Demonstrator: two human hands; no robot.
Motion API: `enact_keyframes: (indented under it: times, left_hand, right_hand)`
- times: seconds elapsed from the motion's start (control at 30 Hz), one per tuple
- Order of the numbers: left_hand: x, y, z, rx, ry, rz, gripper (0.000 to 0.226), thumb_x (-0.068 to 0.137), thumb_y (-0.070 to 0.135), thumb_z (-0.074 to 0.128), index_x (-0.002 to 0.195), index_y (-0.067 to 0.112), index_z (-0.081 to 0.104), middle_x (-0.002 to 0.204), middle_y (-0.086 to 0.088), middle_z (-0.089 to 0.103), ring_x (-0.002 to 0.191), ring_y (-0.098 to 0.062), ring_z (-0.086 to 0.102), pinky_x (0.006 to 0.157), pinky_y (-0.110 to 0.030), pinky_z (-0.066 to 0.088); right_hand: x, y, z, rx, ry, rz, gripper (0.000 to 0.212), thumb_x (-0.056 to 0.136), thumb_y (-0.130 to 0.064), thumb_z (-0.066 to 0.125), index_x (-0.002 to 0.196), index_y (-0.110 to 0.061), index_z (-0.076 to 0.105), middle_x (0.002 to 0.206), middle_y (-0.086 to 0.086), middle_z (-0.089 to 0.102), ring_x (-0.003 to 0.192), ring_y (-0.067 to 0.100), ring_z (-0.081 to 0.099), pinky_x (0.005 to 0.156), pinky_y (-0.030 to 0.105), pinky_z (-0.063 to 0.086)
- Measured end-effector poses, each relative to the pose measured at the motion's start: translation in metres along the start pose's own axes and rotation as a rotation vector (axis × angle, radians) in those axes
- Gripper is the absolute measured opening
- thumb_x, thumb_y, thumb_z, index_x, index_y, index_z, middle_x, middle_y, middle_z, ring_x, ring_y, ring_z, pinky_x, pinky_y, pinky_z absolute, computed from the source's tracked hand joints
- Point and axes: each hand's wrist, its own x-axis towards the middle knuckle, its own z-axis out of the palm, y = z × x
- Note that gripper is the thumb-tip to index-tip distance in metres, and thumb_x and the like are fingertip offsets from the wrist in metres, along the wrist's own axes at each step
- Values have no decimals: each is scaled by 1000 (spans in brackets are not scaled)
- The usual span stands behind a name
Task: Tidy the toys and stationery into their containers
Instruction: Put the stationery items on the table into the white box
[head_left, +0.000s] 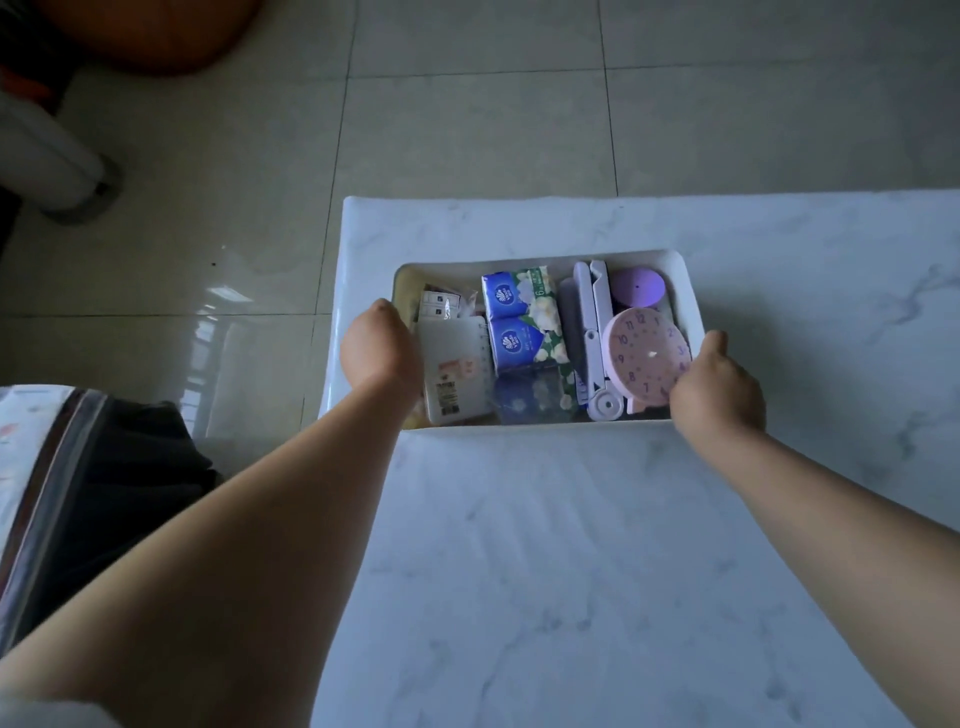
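Note:
A white plastic bin (680, 280) stands on the marble table near its far left corner. Inside lie blue tissue packs (511, 325), a lilac folding stand (595, 338), a pink toy clock (647, 356), a purple round lid (636, 286) and a white flat pack with a label (457, 369). My left hand (379, 345) grips the bin's left rim, fingers curled over the edge. My right hand (719, 384) grips the right rim beside the clock.
The marble table (571, 545) stretches toward me and to the right. Its left edge drops to a glossy tiled floor (234, 234). A dark bag or cloth (130, 467) lies at the left, and a white stand foot (67, 171) is at the far left.

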Motion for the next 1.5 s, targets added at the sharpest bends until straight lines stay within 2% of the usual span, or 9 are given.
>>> enact_keyframes:
  times: [0.13, 0.4, 0.73, 0.87, 0.93, 1.03, 1.23, 1.33, 1.5]
  left_hand:
    - [39, 2, -10, -34, 42, 47, 31, 84, -1, 42, 104, 5, 65, 104, -20, 66, 95, -38, 60, 73, -35, 44]
    - [107, 6, -14, -23, 83, 66, 31, 84, 1, 44, 101, 7, 69, 98, -19, 67, 89, -38, 60, 70, -34, 42]
    - [120, 14, -15, -14, 84, 51, 27, 83, -1, 41, 93, 1, 66, 97, -22, 67, 92, -40, 61, 73, -38, 47]
    - [106, 17, -20, -38, 20, -15, 35, 94, 12, 37, 123, 11, 57, 114, -16, 64, 104, -36, 60, 82, -38, 47]
    - [89, 15, -18, -51, -38, -45, 50, 99, 25, 33, 148, 20, 28, 133, -14, 54, 118, -36, 52, 90, -41, 43]
    - [56, 7, -11, -36, -73, -67, 60, 101, 39, 27, 153, 28, 1, 159, -13, 15, 142, -35, 24, 110, -47, 29]
    - [-24, 1, -5, 3, -115, -84, 62, 100, 49, 24, 153, 30, -3, 161, -10, -7, 148, -32, 0, 117, -52, 14]
    - [-67, 7, 5, 40, -178, -57, 64, 99, 54, 23, 152, 34, -5, 161, -6, -10, 149, -28, -5, 115, -57, 12]
    - [-146, 28, 37, 168, -254, 77, 67, 95, 62, 21, 151, 39, -8, 160, -3, -19, 148, -26, -13, 111, -65, 8]
  right_hand:
    - [23, -29, 0, 19, 8, -22, 24, 89, 2, 40, 112, -2, 37, 109, 30, 61, 98, 47, 59, 68, 37, 38]
    - [66, -76, 6, 44, 48, -11, 26, 90, 2, 39, 116, -3, 39, 117, 28, 60, 105, 45, 58, 71, 37, 36]
    - [78, -89, 5, 0, 38, -13, 27, 91, 0, 38, 118, -4, 37, 121, 26, 59, 109, 45, 57, 81, 42, 43]
    - [73, -87, 2, -8, -2, -8, 22, 96, -11, 35, 117, -8, 35, 122, 22, 58, 110, 41, 57, 76, 38, 35]
    - [63, -82, 2, 18, 10, -5, 29, 101, -30, 29, 120, -9, 35, 126, 21, 56, 112, 40, 56, 76, 39, 34]
    - [39, -67, 3, 24, -17, 11, 58, 100, -50, 20, 147, -15, 21, 143, 16, 44, 123, 37, 49, 88, 43, 39]
    - [-8, -22, 5, 34, -152, 62, 72, 94, -65, 13, 154, -28, 2, 161, 8, 13, 143, 33, 22, 112, 57, 20]
    - [-25, -4, 9, 8, -203, 58, 74, 90, -70, 8, 153, -32, -3, 163, 2, 0, 149, 30, 4, 112, 67, 4]
    - [-58, 48, 9, -4, -221, 29, 74, 90, -70, 5, 152, -33, -8, 162, 2, -9, 149, 29, -8, 110, 70, 0]
